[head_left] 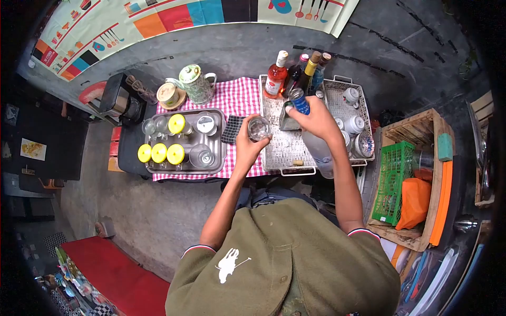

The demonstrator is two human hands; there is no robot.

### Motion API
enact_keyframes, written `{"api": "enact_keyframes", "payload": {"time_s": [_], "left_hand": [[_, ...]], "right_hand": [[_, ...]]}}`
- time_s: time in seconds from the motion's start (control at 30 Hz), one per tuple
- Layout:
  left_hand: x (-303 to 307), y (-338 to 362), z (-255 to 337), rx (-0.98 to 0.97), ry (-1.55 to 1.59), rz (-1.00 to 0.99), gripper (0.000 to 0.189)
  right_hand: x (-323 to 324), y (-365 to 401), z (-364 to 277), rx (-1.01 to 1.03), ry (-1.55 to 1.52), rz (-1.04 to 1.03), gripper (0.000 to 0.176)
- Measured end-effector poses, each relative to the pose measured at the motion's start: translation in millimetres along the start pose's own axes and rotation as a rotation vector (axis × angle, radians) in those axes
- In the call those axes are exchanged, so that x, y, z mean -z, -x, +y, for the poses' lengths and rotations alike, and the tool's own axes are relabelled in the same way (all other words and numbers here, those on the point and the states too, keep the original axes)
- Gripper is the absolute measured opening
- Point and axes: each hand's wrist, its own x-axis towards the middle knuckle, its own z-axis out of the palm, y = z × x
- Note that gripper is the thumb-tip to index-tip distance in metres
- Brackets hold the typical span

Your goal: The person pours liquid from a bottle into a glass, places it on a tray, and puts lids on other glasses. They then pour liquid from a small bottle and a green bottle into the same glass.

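My left hand point(247, 146) is wrapped round a small clear drinking glass point(259, 128), its mouth facing up toward me. My right hand point(320, 122) grips a clear bottle point(320, 157) by its blue-wrapped neck. The bottle is tilted, its open-looking mouth pointing away from me and its body under my wrist. Glass and bottle are apart, above the gap between two trays. Below the bottle's neck a dark square container point(289, 122) stands on the white woven tray point(274, 155), partly hidden by my right hand. A cork point(298, 163) lies near that tray's front edge.
A grey tray point(219, 158) at left holds clear glasses and several yellow-lidded jars point(159, 153). Several bottles point(275, 76) stand at the back, with white cups point(355, 124) to the right. A floral pitcher point(197, 87) stands back left. A wooden crate point(408, 131) borders the right side.
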Motion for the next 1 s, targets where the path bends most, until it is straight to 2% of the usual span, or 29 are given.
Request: {"api": "enact_keyframes", "payload": {"time_s": [0.13, 0.33, 0.47, 0.67, 0.87, 1.0], "left_hand": [[3.4, -3.7, -1.4, -0.036, -0.048, 0.021, 0.059], [3.9, -5.3, -3.1, -0.008, -0.049, 0.011, 0.06], [2.4, -6.4, -1.5, -0.012, -0.073, 0.01, 0.06], [0.0, -7.6, -5.4, 0.024, 0.008, 0.01, 0.058], [2.7, -10.5, -15.5, 0.018, -0.052, -0.001, 0.06], [2.0, -9.3, -12.6, 0.044, -0.06, -0.007, 0.06]], "right_hand": [[0.1, -3.7, 6.6, 0.014, -0.059, 0.19, 0.032], [-6.8, -6.7, 14.3, 0.054, -0.187, 0.327, 0.034], [-15.6, -10.7, 27.1, 0.114, -0.208, 0.401, 0.034], [-35.3, -18.6, 55.4, 0.087, -0.295, 0.518, 0.033], [-54.6, -21.9, 79.1, 0.082, -0.392, 0.574, 0.032], [-63.6, -22.8, 88.7, 0.095, -0.339, 0.616, 0.032]]}}
